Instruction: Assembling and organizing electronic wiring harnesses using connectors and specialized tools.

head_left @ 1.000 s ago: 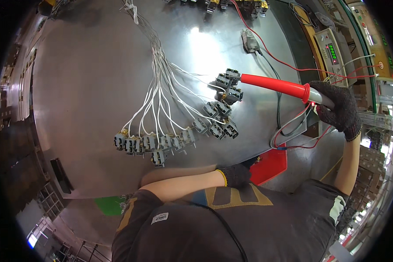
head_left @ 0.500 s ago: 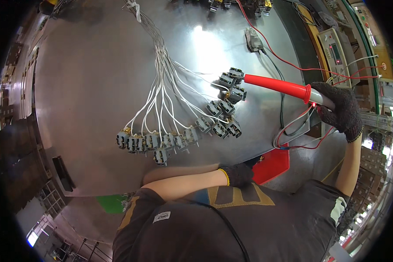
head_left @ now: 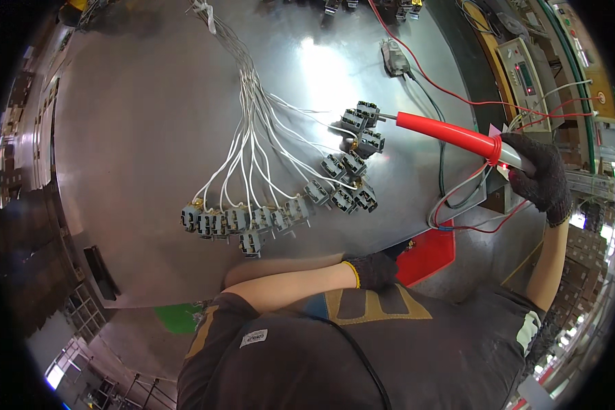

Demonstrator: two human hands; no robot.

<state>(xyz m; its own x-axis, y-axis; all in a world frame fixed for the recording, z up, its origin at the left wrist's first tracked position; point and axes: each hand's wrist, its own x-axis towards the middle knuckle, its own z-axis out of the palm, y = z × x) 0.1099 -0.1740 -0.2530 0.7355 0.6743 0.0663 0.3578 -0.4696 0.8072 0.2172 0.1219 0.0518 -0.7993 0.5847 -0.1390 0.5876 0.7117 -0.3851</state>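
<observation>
My right hand point(head_left: 545, 172), in a dark knit glove, is closed around the grey handle of a red test probe point(head_left: 447, 133). The probe's thin metal tip points left and reaches the side of the uppermost grey connector block point(head_left: 367, 111); whether it touches is too small to tell. Several more connector blocks point(head_left: 345, 167) lie below it, and another row point(head_left: 246, 222) spreads to the left. Each row hangs on a bundle of white wires point(head_left: 249, 102). Across my body lies my left arm; the gloved left hand point(head_left: 377, 271) rests by the table's near edge, its fingers hard to make out.
The metal table point(head_left: 137, 171) fills the middle. A grey plug-like piece with a dark cable point(head_left: 395, 58) lies near the far right, where red wires lead to a test instrument point(head_left: 523, 75). A red bin point(head_left: 427, 258) sits below the edge; a black bar point(head_left: 101, 273) lies at left.
My right hand has drawn the probe slightly right and down, so its bare metal tip now shows beside the top connector block. My left hand has stayed in place.
</observation>
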